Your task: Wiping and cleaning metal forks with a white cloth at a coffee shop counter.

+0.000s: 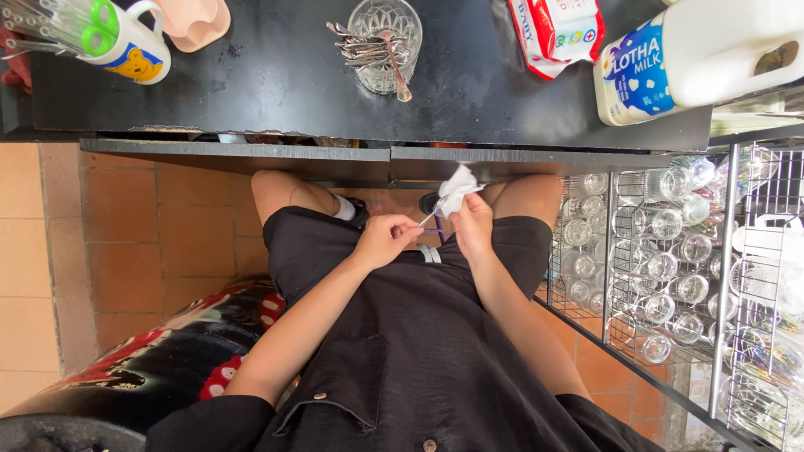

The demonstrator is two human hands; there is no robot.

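Note:
My left hand point(383, 239) is closed on the thin handle of a small metal utensil point(428, 219), low over my lap. My right hand point(473, 224) grips a crumpled white tissue point(457, 189) wrapped around the utensil's other end, so that end is hidden. The two hands sit close together, just in front of the black counter's edge point(251, 125). On the counter above them a cut-glass tumbler point(384, 33) holds several more metal spoons.
A mug point(126, 46) holding clear straws, a pink cup point(194, 20), a packet of wipes point(557, 29) and a large white milk jug point(695, 54) stand on the counter. A wire rack point(670, 251) of upturned glasses is at right. A black and red stool point(167, 351) sits left.

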